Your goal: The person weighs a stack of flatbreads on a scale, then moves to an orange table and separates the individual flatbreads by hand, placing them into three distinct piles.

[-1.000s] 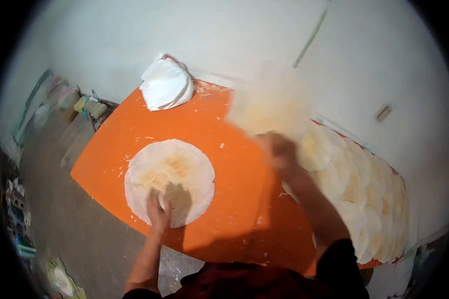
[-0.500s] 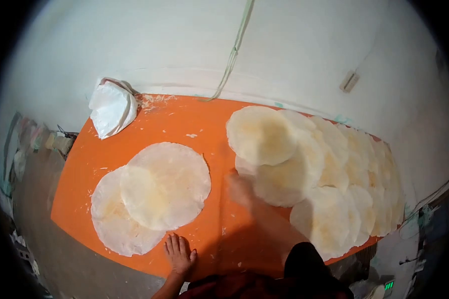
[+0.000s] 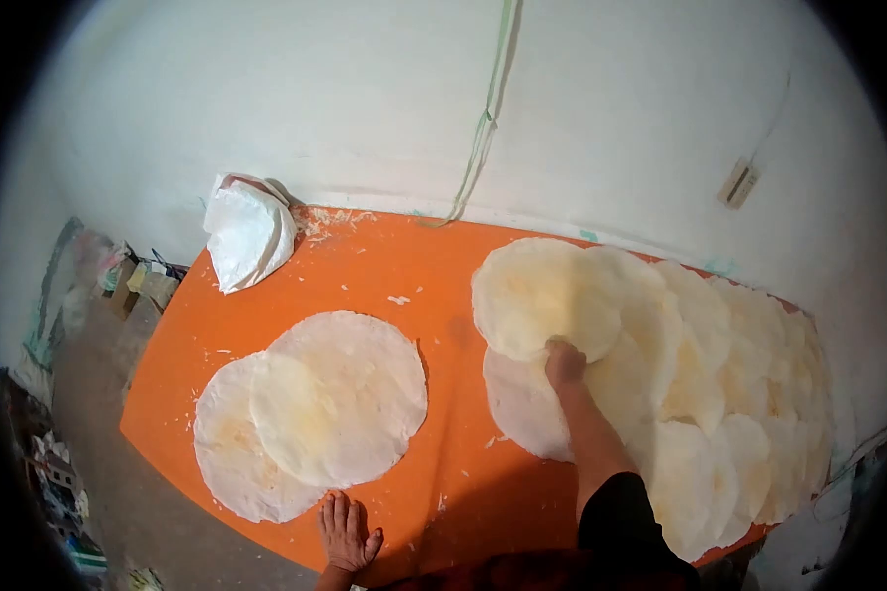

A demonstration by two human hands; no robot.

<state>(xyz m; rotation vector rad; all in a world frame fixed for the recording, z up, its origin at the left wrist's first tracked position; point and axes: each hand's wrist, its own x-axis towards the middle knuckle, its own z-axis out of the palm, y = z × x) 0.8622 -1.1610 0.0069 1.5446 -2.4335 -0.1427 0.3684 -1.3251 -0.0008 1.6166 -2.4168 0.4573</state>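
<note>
Head view: A person stands at an orange table [image 3: 443, 281] set against a white wall, seen from above w/ both bare arms reaching in from the bottom edge.

The right hand [image 3: 565, 362] is out over the table's right half, fingers curled at the near rim of the top round [image 3: 537, 295], a thin, pale, papery disc. It touches the disc, but whether it pinches the edge or only presses on it can't be told. That disc lies at the left end of a spread of rounds [image 3: 724, 384], dozens overlapping like scales & covering the table's right side to its far corner.

The left hand [image 3: 348, 532] lies flat on the near edge of the table, palm down, fingers apart, holding nothing. Just beyond it sit two overlapping rounds [image 3: 340, 394], the right one lying partly over the left one, well apart from the spread, w/ bare orange btwn them.

At the back left corner rests a white bundle [image 3: 249, 231], w/ crumbs scattered near it. A green cord [image 3: 485, 123] hangs down the wall to the table's back edge; a small wall fitting [image 3: 739, 183] shows at upper right. Clutter on the floor [image 3: 59, 473] at left is too blurred to make out.
</note>
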